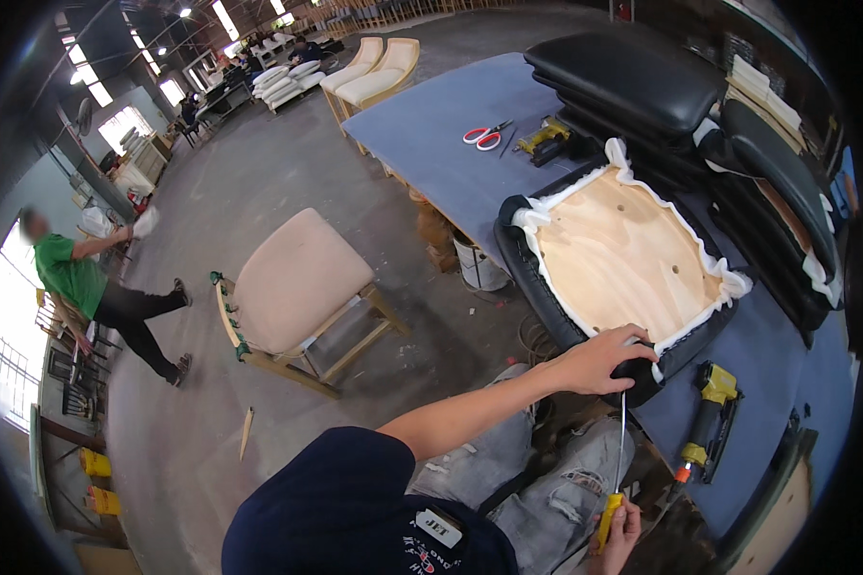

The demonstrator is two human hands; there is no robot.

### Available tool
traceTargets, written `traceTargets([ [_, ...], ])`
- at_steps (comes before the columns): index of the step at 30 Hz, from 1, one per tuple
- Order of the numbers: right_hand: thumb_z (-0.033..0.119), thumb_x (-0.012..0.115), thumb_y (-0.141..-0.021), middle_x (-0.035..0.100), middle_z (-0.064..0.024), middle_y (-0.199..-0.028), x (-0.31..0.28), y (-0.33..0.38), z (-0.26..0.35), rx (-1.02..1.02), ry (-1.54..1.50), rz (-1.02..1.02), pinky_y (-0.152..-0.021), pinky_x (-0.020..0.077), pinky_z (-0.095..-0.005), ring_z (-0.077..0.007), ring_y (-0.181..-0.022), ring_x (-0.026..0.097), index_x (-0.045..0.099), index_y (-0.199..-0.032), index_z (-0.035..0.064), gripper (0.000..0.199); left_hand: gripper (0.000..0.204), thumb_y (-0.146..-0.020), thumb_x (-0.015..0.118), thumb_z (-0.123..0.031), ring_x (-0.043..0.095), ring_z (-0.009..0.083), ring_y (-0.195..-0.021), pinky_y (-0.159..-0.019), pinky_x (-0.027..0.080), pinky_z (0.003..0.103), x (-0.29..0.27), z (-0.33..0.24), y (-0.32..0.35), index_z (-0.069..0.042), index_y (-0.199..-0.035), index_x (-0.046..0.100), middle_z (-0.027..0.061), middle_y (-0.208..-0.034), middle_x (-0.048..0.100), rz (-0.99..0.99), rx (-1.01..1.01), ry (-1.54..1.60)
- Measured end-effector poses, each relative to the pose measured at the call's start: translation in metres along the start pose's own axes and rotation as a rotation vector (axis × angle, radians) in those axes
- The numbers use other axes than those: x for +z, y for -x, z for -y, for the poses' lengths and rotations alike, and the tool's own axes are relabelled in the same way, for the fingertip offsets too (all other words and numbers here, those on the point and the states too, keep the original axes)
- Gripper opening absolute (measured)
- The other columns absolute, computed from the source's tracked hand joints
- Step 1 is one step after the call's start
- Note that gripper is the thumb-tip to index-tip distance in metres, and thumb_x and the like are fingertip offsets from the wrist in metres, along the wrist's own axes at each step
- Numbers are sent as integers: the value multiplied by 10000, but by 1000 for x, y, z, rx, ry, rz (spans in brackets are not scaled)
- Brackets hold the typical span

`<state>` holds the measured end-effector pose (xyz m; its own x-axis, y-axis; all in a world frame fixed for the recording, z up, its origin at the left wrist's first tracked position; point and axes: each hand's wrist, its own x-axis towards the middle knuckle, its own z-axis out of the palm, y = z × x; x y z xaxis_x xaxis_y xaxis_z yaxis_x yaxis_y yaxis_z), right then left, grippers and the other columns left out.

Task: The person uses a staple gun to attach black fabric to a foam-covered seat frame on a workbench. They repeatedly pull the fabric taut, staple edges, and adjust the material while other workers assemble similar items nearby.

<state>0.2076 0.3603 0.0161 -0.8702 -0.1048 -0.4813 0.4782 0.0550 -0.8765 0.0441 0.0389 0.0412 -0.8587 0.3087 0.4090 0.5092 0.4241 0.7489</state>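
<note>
A chair seat (633, 254) lies upside down at the table's near edge. Its bare wooden board faces up, ringed by white padding folded over the rim and a black cover. My left hand (604, 364) grips the near corner, fingers bent over the black cover and the padding. Low in front of me, my right hand (621, 537) is wrapped round the yellow handle of a screwdriver (610, 513). Its long thin metal shaft points up to that same corner, just below my left hand. The tip is hidden at the cover's edge.
On the blue-grey table (431, 115) lie red-handled scissors (487, 135), a yellow staple gun (547, 141) and another nail or staple gun (710, 422) at right. Black cushions (633, 77) are stacked behind. A beige chair (302, 278) stands left; a person in green (81, 278) walks beyond it.
</note>
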Motion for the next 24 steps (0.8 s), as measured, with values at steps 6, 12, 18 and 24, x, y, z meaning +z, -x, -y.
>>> traceTargets([
  [6,181,767,-931,678,-131,-1158,3,22,45,-371,460,-147,-926,525,-365,-229,-1049,646,641,-1231,-22,384,564,-785,726,-98,525,356,-1268,-1071,443,448,-2,-3,-1,-166,-1332,606,141,-1385,502,5,4,-53],
  [12,233,700,-989,754,-162,-1046,17,19,15,-334,547,-254,-842,556,-337,-207,-920,697,700,-1206,-17,331,581,-767,696,-82,523,369,-1265,-1073,444,463,5,-2,-2,-175,-1333,603,153,-1388,502,-20,18,-119],
  [18,254,698,-998,757,-142,-988,27,22,24,-295,515,-282,-786,556,-321,-191,-860,689,715,-1190,-16,332,599,-767,701,-99,500,384,-1312,-1107,425,481,4,-3,1,-179,-1349,585,181,-1412,494,1,20,-156],
  [24,333,726,-983,767,-121,-987,-12,-2,4,-74,292,-95,-774,544,-292,-163,-833,672,728,-1230,42,382,587,-783,719,-135,486,421,-1329,-1113,421,496,9,4,2,-186,-1351,581,229,-1426,479,-43,69,-221],
])
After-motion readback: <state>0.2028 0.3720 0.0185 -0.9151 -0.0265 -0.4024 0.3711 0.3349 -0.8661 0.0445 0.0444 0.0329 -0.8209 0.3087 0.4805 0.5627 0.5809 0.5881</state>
